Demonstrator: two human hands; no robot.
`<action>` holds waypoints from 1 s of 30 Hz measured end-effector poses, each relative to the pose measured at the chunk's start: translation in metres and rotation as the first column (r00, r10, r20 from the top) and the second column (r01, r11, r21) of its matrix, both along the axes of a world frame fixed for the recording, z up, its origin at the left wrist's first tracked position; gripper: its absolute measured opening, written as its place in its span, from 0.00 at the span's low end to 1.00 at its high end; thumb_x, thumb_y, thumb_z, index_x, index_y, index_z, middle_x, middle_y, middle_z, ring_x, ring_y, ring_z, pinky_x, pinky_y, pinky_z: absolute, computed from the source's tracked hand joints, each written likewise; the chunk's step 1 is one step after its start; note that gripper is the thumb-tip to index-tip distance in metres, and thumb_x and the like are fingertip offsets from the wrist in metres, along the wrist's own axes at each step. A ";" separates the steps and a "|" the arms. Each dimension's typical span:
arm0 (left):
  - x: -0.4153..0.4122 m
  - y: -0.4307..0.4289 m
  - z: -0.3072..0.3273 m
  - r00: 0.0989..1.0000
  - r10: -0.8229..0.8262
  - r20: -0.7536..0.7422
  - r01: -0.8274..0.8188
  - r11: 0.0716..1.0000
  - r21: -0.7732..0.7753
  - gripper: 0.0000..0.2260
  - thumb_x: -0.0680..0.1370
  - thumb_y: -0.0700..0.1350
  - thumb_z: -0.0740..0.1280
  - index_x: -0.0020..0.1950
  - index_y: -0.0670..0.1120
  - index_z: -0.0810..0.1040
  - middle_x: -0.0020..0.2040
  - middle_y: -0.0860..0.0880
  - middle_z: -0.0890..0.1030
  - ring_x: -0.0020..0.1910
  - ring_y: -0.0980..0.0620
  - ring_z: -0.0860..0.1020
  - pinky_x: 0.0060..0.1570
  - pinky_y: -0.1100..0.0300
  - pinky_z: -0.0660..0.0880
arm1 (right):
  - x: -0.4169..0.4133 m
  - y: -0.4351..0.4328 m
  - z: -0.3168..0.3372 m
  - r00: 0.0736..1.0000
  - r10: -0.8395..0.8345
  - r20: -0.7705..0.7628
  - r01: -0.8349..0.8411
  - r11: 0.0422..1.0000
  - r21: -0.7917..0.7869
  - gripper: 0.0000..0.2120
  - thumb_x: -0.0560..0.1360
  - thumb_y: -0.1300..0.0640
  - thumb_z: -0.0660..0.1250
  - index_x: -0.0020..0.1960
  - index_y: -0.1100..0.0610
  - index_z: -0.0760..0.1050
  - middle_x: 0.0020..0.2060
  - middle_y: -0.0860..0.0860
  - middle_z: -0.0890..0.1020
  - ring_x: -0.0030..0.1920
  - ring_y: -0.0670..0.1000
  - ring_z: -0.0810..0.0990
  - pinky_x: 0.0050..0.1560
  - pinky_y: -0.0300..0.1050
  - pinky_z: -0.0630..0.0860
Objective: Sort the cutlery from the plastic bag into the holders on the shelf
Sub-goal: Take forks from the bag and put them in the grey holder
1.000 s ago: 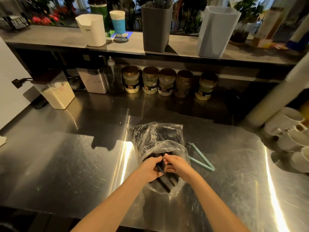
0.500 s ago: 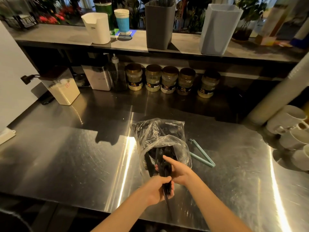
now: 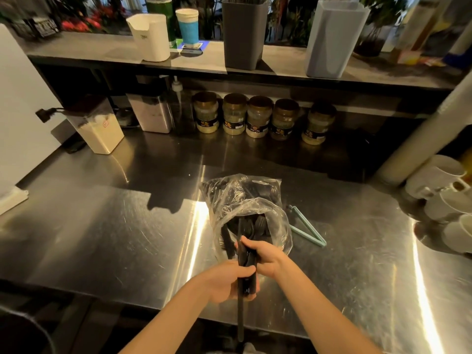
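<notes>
I am clamping my left grip (image 3: pixel 227 281) round a bundle of black cutlery (image 3: pixel 247 260), fingers curled over it, above the near part of the table (image 3: pixel 102 226). One long black piece (image 3: pixel 240 315) is hanging well below that grip. I judge it the likeliest to slide out, since I am holding it among shorter, slick handles, and from here it could be dropping past the table's edge.

Just beyond and right of the left grip, my right grip (image 3: pixel 268 256) is closing on the same bundle at the mouth of the plastic bag (image 3: pixel 242 192). The film is lying close round those fingers. If it is catching while I am pulling, the bag may be dragging along and spilling what is lying inside.

Right of that grip, a teal clip (image 3: pixel 309 232) is lying beside the bag, where a sliding bag could be knocking it.

Far beyond both grips, the white holder (image 3: pixel 150 37), dark grey holder (image 3: pixel 242 37) and pale grey holder (image 3: pixel 332 39) are standing on the shelf (image 3: pixel 76 48). Carrying a mixed handful that far is risking drops and wrong sorting.
</notes>
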State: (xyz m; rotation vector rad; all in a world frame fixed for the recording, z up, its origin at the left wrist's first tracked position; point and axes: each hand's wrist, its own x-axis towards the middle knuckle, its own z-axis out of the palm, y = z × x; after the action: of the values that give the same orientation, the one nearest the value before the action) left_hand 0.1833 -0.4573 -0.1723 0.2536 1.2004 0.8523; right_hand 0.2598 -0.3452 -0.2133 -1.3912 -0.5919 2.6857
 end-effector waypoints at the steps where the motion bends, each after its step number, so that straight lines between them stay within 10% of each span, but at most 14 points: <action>1: -0.001 -0.002 0.001 1.000 -0.014 -0.006 0.014 1.000 -0.001 0.05 0.81 0.39 0.60 0.51 0.39 0.74 0.36 0.45 0.78 0.37 0.50 0.78 0.40 0.58 0.76 | 0.001 -0.002 0.000 1.000 -0.007 -0.009 0.007 1.000 -0.005 0.09 0.78 0.61 0.64 0.43 0.66 0.78 0.33 0.56 0.82 0.31 0.51 0.83 0.33 0.44 0.81; 17: -0.016 -0.003 0.024 0.973 -0.113 -0.202 0.127 0.990 0.060 0.13 0.82 0.47 0.57 0.58 0.40 0.75 0.55 0.38 0.81 0.53 0.41 0.80 0.53 0.48 0.78 | 0.014 -0.003 0.039 0.955 0.019 -0.295 0.027 0.988 0.152 0.15 0.69 0.62 0.66 0.54 0.65 0.77 0.45 0.58 0.84 0.43 0.53 0.84 0.48 0.48 0.81; 30: -0.024 0.051 0.038 0.761 0.105 -0.641 0.002 0.986 0.164 0.13 0.83 0.51 0.53 0.63 0.48 0.70 0.55 0.44 0.77 0.54 0.46 0.77 0.58 0.48 0.76 | 0.007 0.015 0.052 0.988 0.007 -0.157 0.066 0.887 0.457 0.08 0.77 0.61 0.65 0.54 0.62 0.78 0.45 0.58 0.85 0.45 0.56 0.84 0.45 0.50 0.79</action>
State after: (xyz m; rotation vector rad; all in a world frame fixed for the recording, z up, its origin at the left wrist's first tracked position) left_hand 0.1589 -0.4062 -0.1343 0.6918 1.7986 0.9410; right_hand 0.2667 -0.3304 -0.1614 -1.0416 -1.0925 2.3728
